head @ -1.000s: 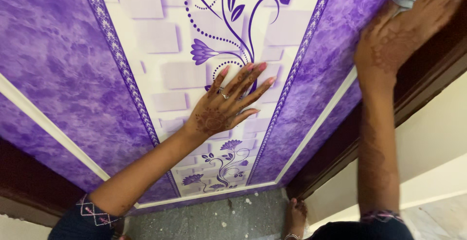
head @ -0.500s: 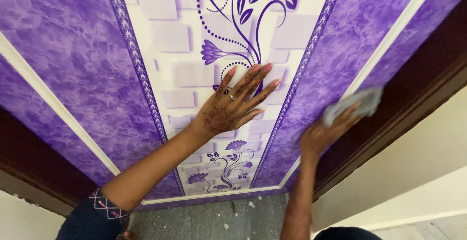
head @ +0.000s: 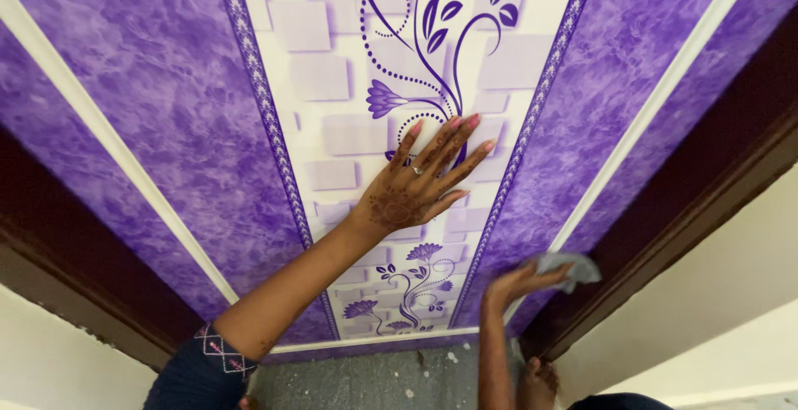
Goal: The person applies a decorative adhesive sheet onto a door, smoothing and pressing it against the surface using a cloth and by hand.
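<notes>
Gripping a blurred grey cloth (head: 573,266), the right hand (head: 519,281) wipes; left hand (head: 416,190) lies spread flat.

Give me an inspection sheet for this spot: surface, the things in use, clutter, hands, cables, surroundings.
Surface: purple door, upright, with a marbled pattern, a white centre panel with purple flowers, and white trim strips.
Things in use: grey cloth, bunched, pressed low on the door's right side by the trim.
Clutter: pale specks on the grey floor at the door's foot.
Hands: left hand flat on the centre panel, fingers spread, a ring on one finger; right hand holds the cloth.
Cables: nothing seen.
Surroundings: dark brown door frame on both sides, cream wall at right, a bare foot below.
</notes>
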